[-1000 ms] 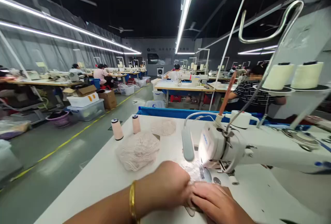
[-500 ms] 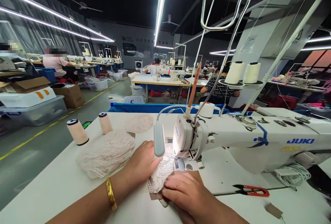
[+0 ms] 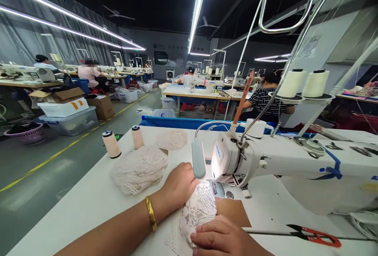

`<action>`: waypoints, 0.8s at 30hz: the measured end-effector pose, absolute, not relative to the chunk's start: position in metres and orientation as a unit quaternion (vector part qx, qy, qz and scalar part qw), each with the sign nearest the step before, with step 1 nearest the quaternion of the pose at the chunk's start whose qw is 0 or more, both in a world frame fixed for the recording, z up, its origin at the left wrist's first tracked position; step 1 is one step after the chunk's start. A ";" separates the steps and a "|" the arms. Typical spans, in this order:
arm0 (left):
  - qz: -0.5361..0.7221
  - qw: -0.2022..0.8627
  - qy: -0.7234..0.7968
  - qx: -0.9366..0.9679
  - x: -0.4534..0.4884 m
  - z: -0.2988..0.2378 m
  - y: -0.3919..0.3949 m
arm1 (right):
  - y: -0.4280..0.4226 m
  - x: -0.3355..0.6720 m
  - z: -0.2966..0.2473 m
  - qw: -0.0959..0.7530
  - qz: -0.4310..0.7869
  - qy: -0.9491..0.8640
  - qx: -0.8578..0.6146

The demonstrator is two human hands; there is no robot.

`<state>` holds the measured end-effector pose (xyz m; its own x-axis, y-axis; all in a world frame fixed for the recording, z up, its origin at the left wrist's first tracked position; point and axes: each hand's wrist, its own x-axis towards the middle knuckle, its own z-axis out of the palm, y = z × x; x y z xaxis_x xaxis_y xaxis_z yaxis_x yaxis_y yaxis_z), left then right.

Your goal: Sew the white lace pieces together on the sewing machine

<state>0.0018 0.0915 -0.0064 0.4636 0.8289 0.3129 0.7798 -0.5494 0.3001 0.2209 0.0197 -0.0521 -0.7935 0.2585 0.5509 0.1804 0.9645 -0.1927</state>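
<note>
A piece of white lace lies in front of the needle area of a white sewing machine. My left hand, a gold bangle on its wrist, is closed at the lace's upper left edge; the lamp head partly covers its fingertips. Nearer to me, my right hand has its fingers curled on the lace's lower right edge, and its thumb is hidden. Right of the lace, a brown card lies flat on the white table.
A heap of lace and a smaller lace pile lie left of the machine, near two thread cones. Red-handled thread snips are at the right. The lamp hangs close above my left hand. Other people sit at machines beyond.
The view has swung left, so the scene sits further right. My right hand has come back toward me with the lace's near edge, and more of the lace and brown card shows.
</note>
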 end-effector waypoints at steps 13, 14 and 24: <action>0.321 0.096 0.284 0.898 0.013 -0.021 0.061 | 0.001 0.244 -0.021 0.378 0.173 -0.808 -0.418; 0.333 0.083 0.275 0.898 0.014 -0.021 0.060 | 0.002 0.244 -0.021 0.363 0.187 -0.799 -0.441; 0.395 -0.004 0.239 0.887 0.023 -0.008 0.048 | 0.008 0.237 -0.028 0.414 0.146 -0.792 -0.423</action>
